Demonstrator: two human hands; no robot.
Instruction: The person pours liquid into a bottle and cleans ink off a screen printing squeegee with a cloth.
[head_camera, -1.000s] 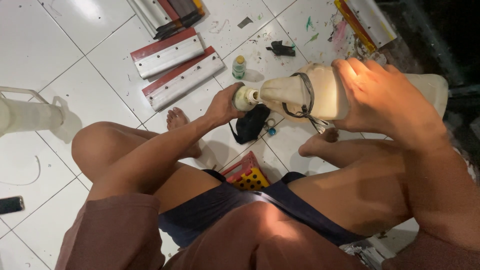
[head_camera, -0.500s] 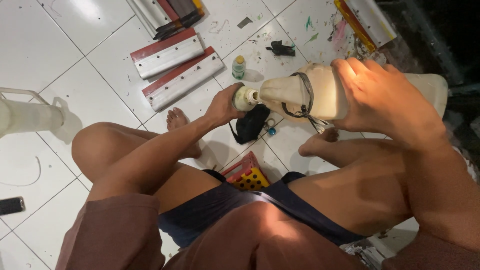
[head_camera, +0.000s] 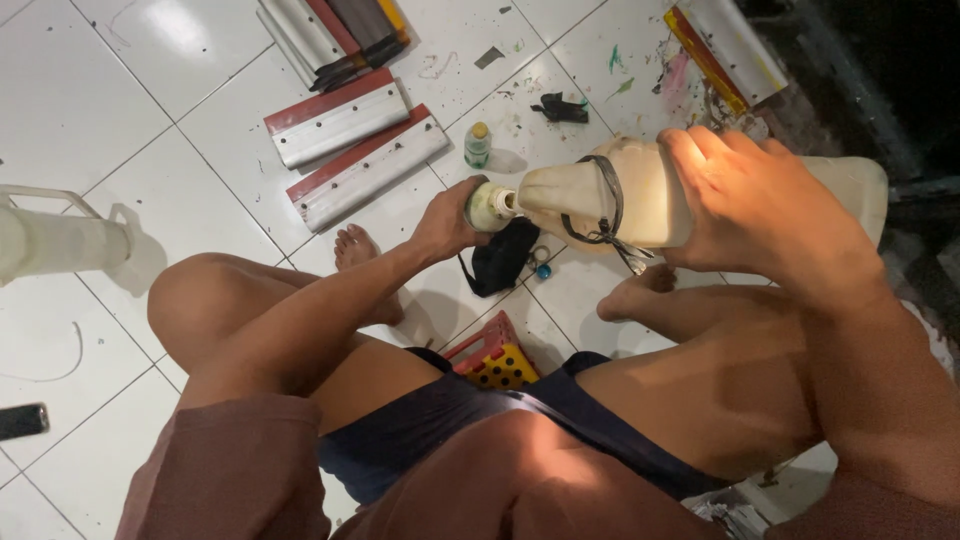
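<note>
At the far left a translucent whitish plastic jug with a thin handle (head_camera: 55, 240) lies at the frame's edge on the glossy white tiled floor (head_camera: 150, 110), and a small flat black phone-like slab (head_camera: 22, 421) lies lower down, near the left edge. Further right, two long aluminium squeegee bars edged in red rubber (head_camera: 350, 145) lie side by side on the tiles, and above them a bundle of about four more bars (head_camera: 335, 35) is stacked at an angle.

The left hand (head_camera: 445, 222) is closed around a small pale round cap or bottle mouth (head_camera: 490, 206), fingers wrapped on its near side; I cannot tell whether it is a cap or a separate small bottle. It meets the neck of a large cream-coloured, dull plastic jerrycan (head_camera: 640, 195), held tipped on its side above the floor. A black cord (head_camera: 605, 205) is looped around the can's shoulder.

Beyond the hands one small clear bottle with a yellow cap (head_camera: 478, 146) stands upright. Under the can lies a crumpled black cloth (head_camera: 505, 258), and between the crossed bare legs sits a red and yellow perforated plastic piece (head_camera: 495, 360).

The right hand (head_camera: 770, 205) spreads flat over the can's top side, fingers curled over its edge, gripping it. At the upper right another pale bar with a red and yellow edge (head_camera: 725, 50) lies on paint-spattered tiles.
</note>
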